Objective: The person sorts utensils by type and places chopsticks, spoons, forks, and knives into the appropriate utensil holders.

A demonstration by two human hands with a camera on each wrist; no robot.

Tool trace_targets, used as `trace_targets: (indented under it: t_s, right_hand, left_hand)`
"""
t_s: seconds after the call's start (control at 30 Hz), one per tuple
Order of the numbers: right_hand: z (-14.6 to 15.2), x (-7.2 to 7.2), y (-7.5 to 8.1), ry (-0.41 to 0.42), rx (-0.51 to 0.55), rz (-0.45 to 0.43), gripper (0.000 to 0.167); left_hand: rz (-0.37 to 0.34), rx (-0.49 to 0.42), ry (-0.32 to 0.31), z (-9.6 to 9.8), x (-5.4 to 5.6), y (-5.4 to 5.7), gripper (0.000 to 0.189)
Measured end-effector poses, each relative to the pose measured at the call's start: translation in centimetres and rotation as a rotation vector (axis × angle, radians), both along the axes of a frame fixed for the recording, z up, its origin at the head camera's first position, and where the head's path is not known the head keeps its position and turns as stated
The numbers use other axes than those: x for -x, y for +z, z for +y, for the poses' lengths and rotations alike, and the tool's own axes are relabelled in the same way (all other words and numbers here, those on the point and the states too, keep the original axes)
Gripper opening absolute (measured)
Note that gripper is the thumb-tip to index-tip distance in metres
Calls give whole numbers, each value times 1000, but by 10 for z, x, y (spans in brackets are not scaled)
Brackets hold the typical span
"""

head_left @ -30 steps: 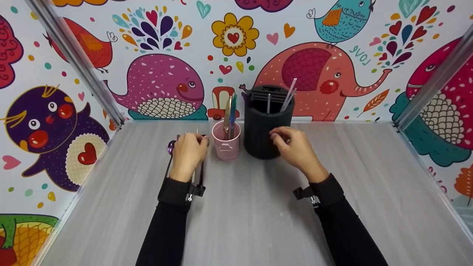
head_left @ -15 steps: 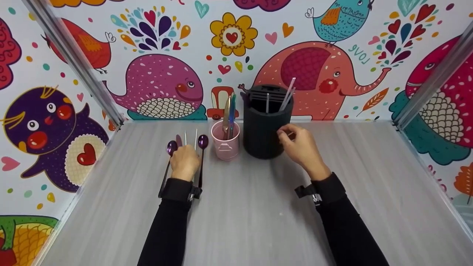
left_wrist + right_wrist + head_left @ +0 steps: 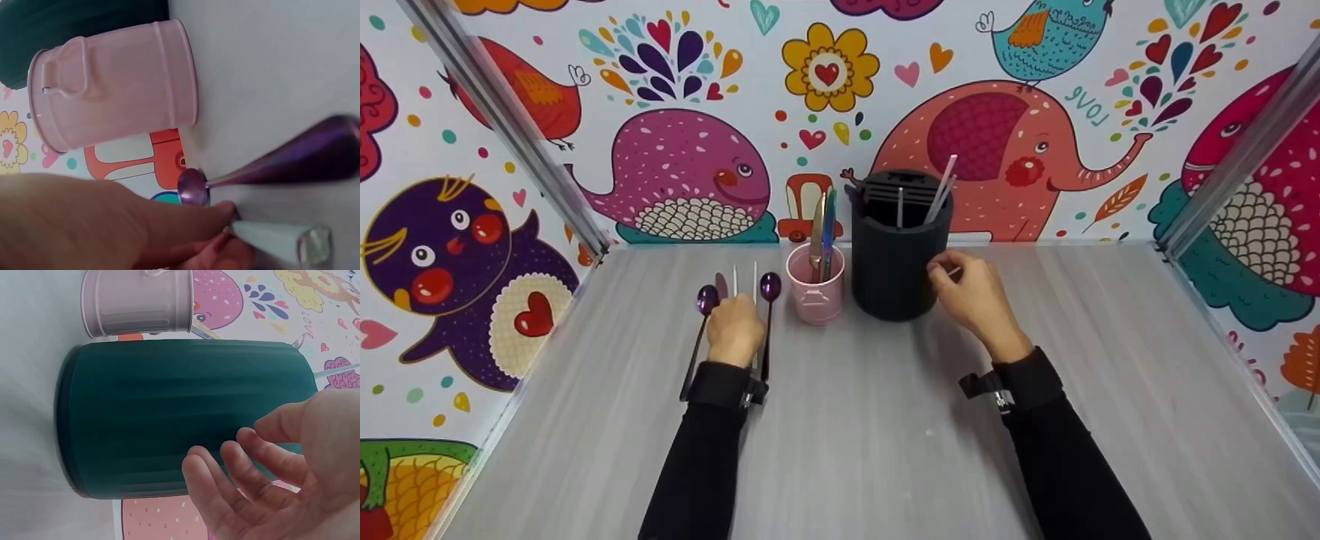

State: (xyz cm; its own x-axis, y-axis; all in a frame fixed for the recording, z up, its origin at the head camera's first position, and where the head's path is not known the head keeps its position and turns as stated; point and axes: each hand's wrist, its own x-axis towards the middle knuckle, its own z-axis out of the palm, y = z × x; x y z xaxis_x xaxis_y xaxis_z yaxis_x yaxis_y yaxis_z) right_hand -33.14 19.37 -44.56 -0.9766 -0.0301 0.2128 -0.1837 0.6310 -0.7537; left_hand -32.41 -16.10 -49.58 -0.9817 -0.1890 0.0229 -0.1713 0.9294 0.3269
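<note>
My left hand is low over a row of utensils on the table, pinching a pale, square-ended chopstick between thumb and fingers. Two thin pale tips show beyond that hand in the head view. A purple spoon lies to its left beside a pinkish utensil tip; another purple spoon lies to its right. Loosely bent and holding nothing, my right hand is at the right side of a dark cylindrical holder. Whether its fingertips touch the holder, I cannot tell.
Between the spoons and the dark holder stands a pink bucket with a knife and other utensils upright in it. Thin pale sticks lean out of the dark holder. A patterned back wall rises just behind.
My left hand has drawn back and down along the utensils, uncovering the right spoon and the pale tips. My right hand has shifted slightly right along the dark holder.
</note>
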Motion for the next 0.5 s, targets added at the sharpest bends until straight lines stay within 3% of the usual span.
trace_targets:
  t_s: [0.13, 0.5]
  right_hand:
    - [1, 0, 0, 4, 3, -10, 23]
    - [3, 1, 1, -44, 5, -53, 22]
  left_hand:
    - [22, -25, -21, 1, 1, -1, 19]
    - [-28, -16, -63, 4, 3, 3, 10]
